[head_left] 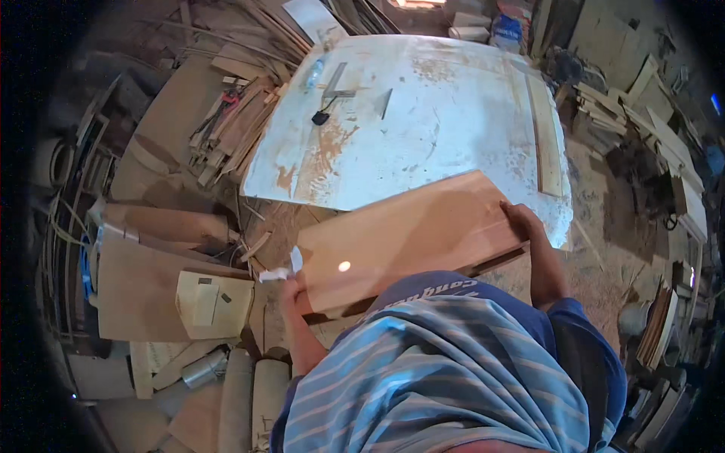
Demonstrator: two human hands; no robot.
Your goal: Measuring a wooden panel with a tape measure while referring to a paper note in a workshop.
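I hold a wide reddish-brown wooden board (408,238) flat in front of my body, partly over the near edge of a white, stained worktable (453,128). My left hand (293,291) grips the board's left near corner, with a small white scrap beside the fingers. My right hand (522,223) clasps the board's right edge. My blue striped shirt hides the board's near side.
On the worktable lie a long wooden strip (545,136) along the right side, a metal square (334,83), a dark-handled tool (322,117) and a plastic bottle (314,72). Wood offcuts are piled left and right. Cardboard sheets (158,287) and rolls lie on the sawdust-covered floor.
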